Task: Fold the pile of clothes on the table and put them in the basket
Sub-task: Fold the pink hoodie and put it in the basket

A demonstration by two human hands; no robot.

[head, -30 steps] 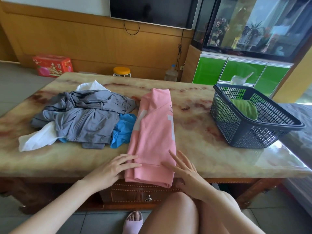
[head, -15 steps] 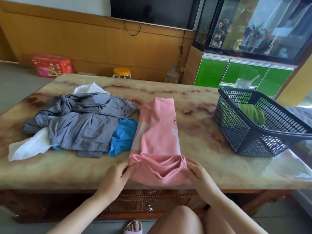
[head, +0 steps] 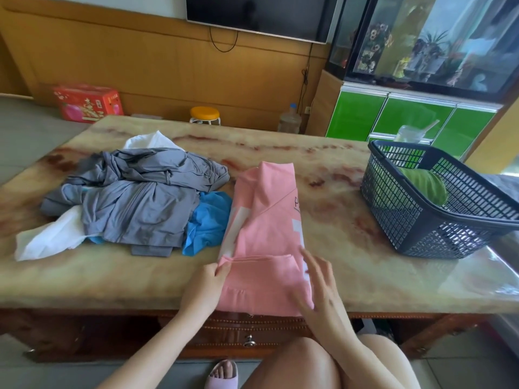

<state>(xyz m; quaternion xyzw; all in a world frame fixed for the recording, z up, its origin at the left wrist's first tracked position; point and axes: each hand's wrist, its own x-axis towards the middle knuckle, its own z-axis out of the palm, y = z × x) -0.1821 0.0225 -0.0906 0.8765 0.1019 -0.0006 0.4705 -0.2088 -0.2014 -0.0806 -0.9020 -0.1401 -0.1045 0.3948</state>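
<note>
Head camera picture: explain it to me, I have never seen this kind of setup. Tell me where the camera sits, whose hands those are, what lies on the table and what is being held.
There is no machine here. A person wears one camera on the head, looking forward and down, so you see their own two bare hands. On the table lies a pink garment, folded into a long strip with its near end folded over. The left hand pinches that folded edge. The right hand lies on the garment's right side with straight fingers and grips nothing. To the left is an unfolded pile: grey clothes, a blue piece and a white piece. On the right stands a dark basket with a green item inside.
</note>
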